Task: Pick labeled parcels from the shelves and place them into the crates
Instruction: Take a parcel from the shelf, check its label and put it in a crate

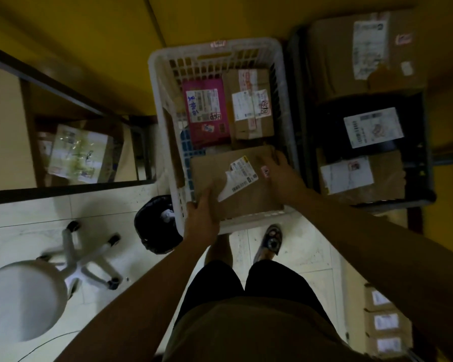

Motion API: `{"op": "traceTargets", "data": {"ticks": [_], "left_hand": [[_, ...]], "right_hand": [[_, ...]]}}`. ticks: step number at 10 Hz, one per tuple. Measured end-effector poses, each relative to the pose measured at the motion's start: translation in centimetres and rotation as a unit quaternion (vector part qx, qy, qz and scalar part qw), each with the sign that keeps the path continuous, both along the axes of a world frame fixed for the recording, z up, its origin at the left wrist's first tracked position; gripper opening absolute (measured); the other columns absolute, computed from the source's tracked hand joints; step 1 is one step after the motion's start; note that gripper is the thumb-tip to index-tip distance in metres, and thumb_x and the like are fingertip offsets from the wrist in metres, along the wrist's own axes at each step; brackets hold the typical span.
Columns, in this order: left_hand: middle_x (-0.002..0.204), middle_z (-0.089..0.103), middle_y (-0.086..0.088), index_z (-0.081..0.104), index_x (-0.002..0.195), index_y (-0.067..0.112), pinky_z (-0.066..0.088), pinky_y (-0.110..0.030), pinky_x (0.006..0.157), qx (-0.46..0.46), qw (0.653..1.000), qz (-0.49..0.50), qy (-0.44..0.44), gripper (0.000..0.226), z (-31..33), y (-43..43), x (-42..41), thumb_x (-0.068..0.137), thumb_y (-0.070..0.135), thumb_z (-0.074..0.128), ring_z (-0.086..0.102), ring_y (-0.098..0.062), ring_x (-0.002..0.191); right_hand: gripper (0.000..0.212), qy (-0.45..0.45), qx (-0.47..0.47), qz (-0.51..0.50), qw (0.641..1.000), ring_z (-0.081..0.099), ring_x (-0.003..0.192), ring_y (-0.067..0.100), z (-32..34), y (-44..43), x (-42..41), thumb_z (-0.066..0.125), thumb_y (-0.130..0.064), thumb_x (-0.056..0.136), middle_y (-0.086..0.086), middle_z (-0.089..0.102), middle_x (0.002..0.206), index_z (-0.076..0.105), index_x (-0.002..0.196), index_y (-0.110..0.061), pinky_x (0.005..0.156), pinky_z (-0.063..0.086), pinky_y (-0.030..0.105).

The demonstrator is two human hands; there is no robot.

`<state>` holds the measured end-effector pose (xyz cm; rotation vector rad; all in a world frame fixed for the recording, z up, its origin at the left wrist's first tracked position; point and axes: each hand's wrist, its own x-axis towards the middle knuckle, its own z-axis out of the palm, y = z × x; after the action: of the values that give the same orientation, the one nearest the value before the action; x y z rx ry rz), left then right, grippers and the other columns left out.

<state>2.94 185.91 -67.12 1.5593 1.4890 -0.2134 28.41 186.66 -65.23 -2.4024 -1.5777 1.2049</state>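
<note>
You hold the brown parcel [246, 194] in both hands: your left hand [202, 218] grips its corner at 7 o'clock, and your right hand [280, 173] clasps the corner at 2 o'clock. It sits at the 6 o'clock end of the white crate [251, 45], its near edge seemingly level with the rim. Release early and it may tip out toward your feet. Shove it toward 12 o'clock and it could ride up onto the pink parcel [205, 111] and the small brown box [251, 124]. Its label [242, 176] looks part peeled, so a sliding hand might tear it.
</note>
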Motion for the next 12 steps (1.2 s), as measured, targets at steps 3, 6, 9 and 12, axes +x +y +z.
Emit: {"op": "traceTargets", "data": {"ticks": [3,6,9,12], "left_hand": [[0.093,0.060,-0.011,0.059,0.101,0.001,0.043,-0.031,0.071,-0.072,0.989,-0.128,0.014,0.020,-1.3,0.1,1.0,0.093,0.019,0.055,0.064,-0.033,0.092],[0.145,0.046,-0.020,0.034,0.150,0.010,0.047,-0.042,0.100,0.050,0.949,-0.302,0.076,0.063,8.2,5.7,4.0,0.095,0.036,0.050,0.052,-0.035,0.124],[0.151,0.039,-0.021,0.032,0.154,0.010,0.041,-0.049,0.105,0.278,0.866,-0.408,0.079,0.073,23.6,8.1,17.3,0.092,0.048,0.031,0.043,-0.039,0.136],[0.154,0.034,-0.018,0.011,0.162,0.018,0.043,-0.053,0.103,0.379,0.750,-0.536,-0.083,0.074,30.6,-7.6,33.0,0.101,0.035,0.050,0.045,-0.040,0.132]], "right_hand": [[0.077,-0.009,-0.094,0.109,0.989,0.031,0.147,0.042,-1.8,-3.6,-0.5,0.069,-0.028,0.091,0.015,0.022,0.165,0.032,0.157,-0.013,0.118,0.032,0.056],[0.028,0.004,-0.028,0.071,0.997,0.060,0.116,0.038,7.3,-0.5,4.3,0.060,-0.010,0.098,0.023,0.062,0.124,0.062,0.122,0.004,0.097,0.047,0.030],[0.067,-0.125,0.059,0.020,0.990,0.025,0.150,0.029,21.8,-8.6,13.7,0.052,-0.025,0.104,0.010,0.023,0.165,0.020,0.160,-0.010,0.119,0.030,0.043],[0.060,-0.262,0.092,-0.162,0.947,0.040,0.141,0.034,30.4,-32.8,21.1,0.054,-0.031,0.100,0.017,0.040,0.155,0.037,0.154,-0.009,0.115,0.034,0.043]]}}
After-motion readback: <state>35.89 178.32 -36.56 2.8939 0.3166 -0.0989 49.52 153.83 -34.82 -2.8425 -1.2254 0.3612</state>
